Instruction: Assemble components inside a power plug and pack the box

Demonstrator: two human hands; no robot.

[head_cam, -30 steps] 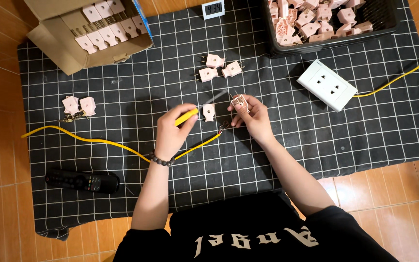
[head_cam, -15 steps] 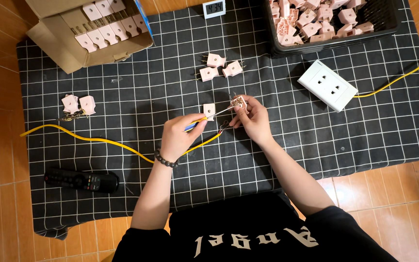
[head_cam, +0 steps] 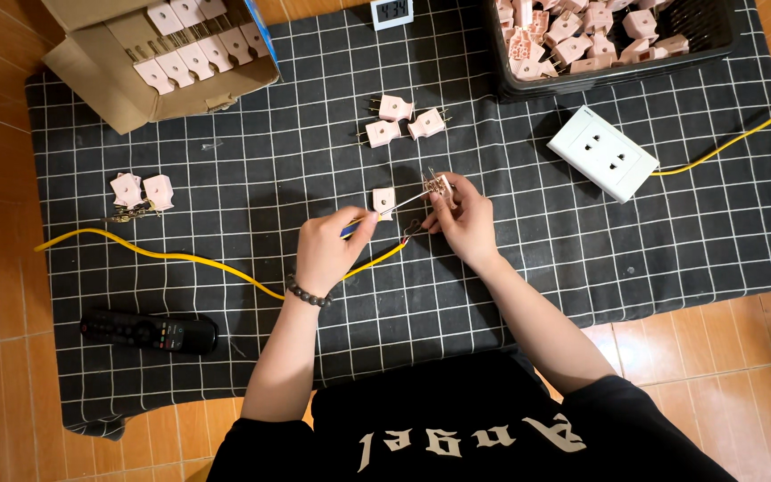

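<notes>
My left hand grips a screwdriver with a yellow and blue handle; its thin shaft points up and to the right into a small pink plug part. My right hand pinches that plug part above the black checked mat. The bare end of a yellow cable lies just below the plug part, between my hands. A loose pink plug cover rests on the mat right beside the screwdriver shaft.
Three pink plugs lie further up the mat, and two more at the left. A cardboard box of plugs sits top left, a black basket of plugs top right. A white socket block, a remote and a small clock are around.
My left hand has slid down and left along the screwdriver, baring more of its shaft. My right hand and the plug part have stayed nearly in place.
</notes>
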